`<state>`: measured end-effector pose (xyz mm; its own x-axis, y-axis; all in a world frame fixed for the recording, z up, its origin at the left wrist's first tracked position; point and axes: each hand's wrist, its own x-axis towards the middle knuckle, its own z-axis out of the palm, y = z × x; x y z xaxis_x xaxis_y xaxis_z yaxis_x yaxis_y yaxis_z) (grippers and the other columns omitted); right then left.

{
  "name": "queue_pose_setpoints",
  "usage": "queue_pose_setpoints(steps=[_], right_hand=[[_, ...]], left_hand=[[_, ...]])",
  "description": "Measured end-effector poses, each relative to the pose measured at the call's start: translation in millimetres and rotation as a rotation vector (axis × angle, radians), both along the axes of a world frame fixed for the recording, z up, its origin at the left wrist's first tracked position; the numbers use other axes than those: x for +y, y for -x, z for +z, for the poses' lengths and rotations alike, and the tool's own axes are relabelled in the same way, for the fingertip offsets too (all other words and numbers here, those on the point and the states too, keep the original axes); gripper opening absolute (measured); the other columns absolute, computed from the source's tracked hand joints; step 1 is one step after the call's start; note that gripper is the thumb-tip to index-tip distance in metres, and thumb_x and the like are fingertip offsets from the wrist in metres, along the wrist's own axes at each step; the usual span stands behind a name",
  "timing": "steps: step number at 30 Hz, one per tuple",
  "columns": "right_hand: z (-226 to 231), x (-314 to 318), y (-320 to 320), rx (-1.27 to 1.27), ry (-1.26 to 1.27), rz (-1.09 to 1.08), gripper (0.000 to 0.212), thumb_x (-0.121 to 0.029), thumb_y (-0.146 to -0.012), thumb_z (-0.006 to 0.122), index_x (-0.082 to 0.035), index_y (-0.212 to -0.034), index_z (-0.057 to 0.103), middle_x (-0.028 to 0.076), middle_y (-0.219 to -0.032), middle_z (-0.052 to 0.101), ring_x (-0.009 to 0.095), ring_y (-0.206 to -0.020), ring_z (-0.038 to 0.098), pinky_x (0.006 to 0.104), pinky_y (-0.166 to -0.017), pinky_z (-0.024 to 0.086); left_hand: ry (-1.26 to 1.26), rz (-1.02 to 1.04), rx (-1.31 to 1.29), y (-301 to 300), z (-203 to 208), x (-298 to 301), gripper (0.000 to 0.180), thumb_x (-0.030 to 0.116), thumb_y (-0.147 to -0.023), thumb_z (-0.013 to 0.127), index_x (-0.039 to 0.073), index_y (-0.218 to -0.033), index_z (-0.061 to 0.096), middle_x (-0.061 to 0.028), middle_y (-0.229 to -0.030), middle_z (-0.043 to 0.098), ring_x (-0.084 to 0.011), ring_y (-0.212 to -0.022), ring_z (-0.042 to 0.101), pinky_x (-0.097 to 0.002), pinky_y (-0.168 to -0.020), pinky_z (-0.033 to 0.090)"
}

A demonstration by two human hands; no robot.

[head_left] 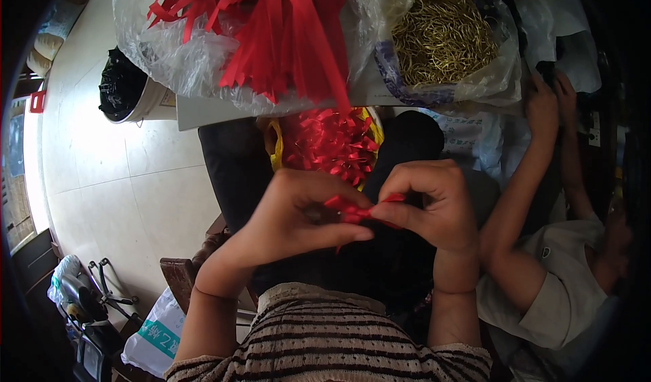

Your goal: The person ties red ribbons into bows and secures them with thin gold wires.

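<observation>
My left hand (298, 212) and my right hand (430, 202) meet over my lap, and both pinch a small folded piece of red ribbon (352, 209) between thumb and fingers. Just beyond my hands lies a heap of finished red ribbon bows (332, 141) in a yellow bag (273, 145) between my knees. On the table edge above, a clear plastic bag (176, 63) holds long red ribbon strips (285, 29). Beside it another bag holds a tangle of gold wire pieces (441, 33).
Another person sits at my right, a forearm (522, 178) reaching up to the table. A bucket lined with a black bag (125, 87) stands on the tiled floor at left. A white printed sack (156, 331) and a small wooden stool (180, 273) sit by my left elbow.
</observation>
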<state>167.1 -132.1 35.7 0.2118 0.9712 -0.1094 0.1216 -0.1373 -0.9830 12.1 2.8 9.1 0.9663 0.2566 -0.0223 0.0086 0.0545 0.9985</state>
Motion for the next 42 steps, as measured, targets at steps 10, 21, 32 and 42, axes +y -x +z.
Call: queue_pose_setpoints(steps=[10,21,32,42], right_hand=[[-38,-7,42,-0.02,-0.024,-0.222,0.011,-0.007,-0.08,0.067,0.0,-0.08,0.06,0.008,-0.073,0.059,0.013,-0.062,0.059,0.0249,-0.053,0.044],[-32,120,32,-0.976,-0.378,-0.353,0.011,-0.004,-0.074,0.068,-0.001,-0.084,0.063,0.008,-0.076,0.056,0.021,-0.064,0.057,0.0293,-0.056,0.046],[-23,111,36,-1.173,-0.426,-0.195,0.011,-0.006,-0.069,0.065,-0.006,-0.075,0.056,0.006,-0.074,0.051,0.023,-0.067,0.056,0.0333,-0.055,0.044],[-9,96,43,-1.065,-0.539,0.019,0.018,-0.01,-0.066,0.067,-0.004,-0.079,0.057,0.008,-0.082,0.054,0.025,-0.075,0.055,0.0342,-0.06,0.047]], left_hand=[[0.622,0.181,-0.021,12,-29,-12,0.013,0.007,-0.083,0.066,-0.003,-0.091,0.063,-0.0031,-0.075,0.062,-0.0055,-0.066,0.058,-0.018,-0.053,0.043],[-0.963,0.202,0.189,0,-69,-5,0.022,0.022,-0.069,0.069,0.006,-0.084,0.067,-0.011,-0.102,0.059,-0.0282,-0.089,0.056,-0.0375,-0.074,0.047],[-0.309,0.678,-0.068,31,-24,28,0.021,-0.007,-0.083,0.055,-0.003,-0.104,0.057,-0.0066,-0.084,0.06,-0.0105,-0.076,0.06,-0.0214,-0.07,0.047],[-0.374,0.723,-0.062,38,-6,33,0.026,-0.008,-0.072,0.061,0.001,-0.096,0.063,-0.01,-0.078,0.06,-0.0211,-0.065,0.059,-0.029,-0.06,0.048]])
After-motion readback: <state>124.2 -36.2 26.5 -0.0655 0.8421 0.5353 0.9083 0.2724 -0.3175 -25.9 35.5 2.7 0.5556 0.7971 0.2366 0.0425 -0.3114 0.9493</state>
